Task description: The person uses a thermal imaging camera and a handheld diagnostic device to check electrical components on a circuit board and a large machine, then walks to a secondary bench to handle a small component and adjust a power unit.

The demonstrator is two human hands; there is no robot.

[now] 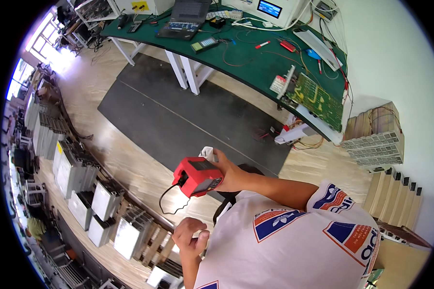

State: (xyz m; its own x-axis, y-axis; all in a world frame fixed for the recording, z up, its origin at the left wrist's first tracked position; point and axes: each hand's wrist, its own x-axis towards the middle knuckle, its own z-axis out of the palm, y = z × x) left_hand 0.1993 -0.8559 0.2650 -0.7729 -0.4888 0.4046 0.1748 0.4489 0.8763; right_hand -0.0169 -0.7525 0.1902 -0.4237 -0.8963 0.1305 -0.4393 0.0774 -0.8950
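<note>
My right hand is closed around a red and black handheld device. A dark panel and a keypad show on the device's faces. From its left side a thin black cord loops down. Beside my right fingertips, at the device's upper edge, is a small crumpled-looking white piece; whether I grip it too, I cannot tell. Below the device and apart from it, my left hand hangs in the air with loosely bent fingers, the thumb held away from them. Nothing shows in it.
A green-topped bench carries a laptop, a handheld meter, a circuit board and loose wires. Grey metal units line the left side. Stacked modules stand by the right wall. A dark mat covers the floor.
</note>
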